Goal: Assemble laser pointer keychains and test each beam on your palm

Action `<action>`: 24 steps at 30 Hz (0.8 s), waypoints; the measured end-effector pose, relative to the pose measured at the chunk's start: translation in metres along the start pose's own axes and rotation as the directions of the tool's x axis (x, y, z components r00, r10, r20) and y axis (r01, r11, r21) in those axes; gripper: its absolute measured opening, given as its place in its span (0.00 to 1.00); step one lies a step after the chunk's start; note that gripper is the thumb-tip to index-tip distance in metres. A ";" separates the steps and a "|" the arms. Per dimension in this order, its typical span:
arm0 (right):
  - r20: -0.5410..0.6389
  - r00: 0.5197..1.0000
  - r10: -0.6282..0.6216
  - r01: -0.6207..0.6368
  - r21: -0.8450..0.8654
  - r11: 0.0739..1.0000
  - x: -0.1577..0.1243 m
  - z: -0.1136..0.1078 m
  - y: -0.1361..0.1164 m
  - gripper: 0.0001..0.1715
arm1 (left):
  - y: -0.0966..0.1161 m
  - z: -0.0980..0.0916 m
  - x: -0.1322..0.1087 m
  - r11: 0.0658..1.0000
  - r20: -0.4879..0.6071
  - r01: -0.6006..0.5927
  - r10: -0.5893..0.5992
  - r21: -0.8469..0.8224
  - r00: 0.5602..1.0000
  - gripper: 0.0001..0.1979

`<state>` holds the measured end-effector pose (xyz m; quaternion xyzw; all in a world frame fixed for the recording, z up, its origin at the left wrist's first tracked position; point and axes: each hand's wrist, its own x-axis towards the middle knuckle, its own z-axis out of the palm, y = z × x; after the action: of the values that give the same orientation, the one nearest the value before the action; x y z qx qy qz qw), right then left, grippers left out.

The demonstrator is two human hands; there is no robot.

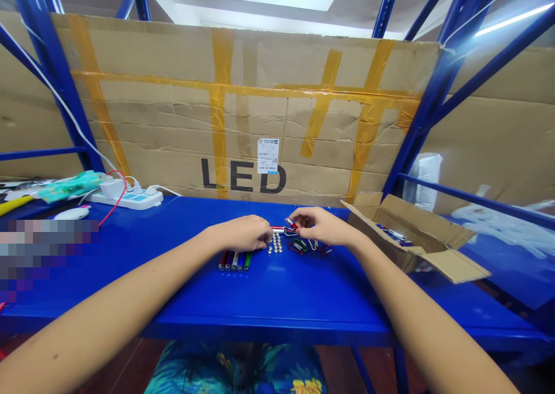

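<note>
A short red metal cylinder with a silver end [292, 224] tilts in the fingertips of the right hand [318, 225]. Small round silver discs [277, 245] lie in short columns beside the left hand [247, 233], with red, green and silver carabiner-shaped clips [313, 245] to their right. Nearer the camera, five slim metallic tubes [235, 261], red to green, lie side by side, partly hidden by the left hand.

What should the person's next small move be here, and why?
Probably to pinch one of the small silver discs with the left hand and bring it to the small red piece. The right hand holds that piece between its fingers, and the left hand is right beside the discs; whether it grips one cannot be told.
</note>
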<state>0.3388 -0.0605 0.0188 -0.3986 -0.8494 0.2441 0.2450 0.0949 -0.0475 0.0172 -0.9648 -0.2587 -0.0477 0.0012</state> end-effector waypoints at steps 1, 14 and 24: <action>-0.001 1.000 -0.006 0.006 0.009 1.000 0.000 0.000 0.000 0.18 | 0.000 0.000 0.000 1.000 -0.004 0.005 -0.005 0.004 1.000 0.05; -0.039 0.998 -0.052 0.052 0.002 0.999 0.002 0.001 0.007 0.17 | 0.003 -0.005 0.000 0.998 0.033 0.000 -0.002 0.058 0.999 0.05; -0.060 0.996 -0.064 0.065 0.021 0.998 0.001 0.000 0.005 0.07 | -0.001 -0.002 -0.001 1.000 0.051 0.005 -0.006 0.008 0.999 0.06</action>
<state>0.3404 -0.0566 0.0158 -0.3752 -0.8513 0.2340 0.2824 0.0936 -0.0468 0.0194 -0.9650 -0.2614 -0.0222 -0.0017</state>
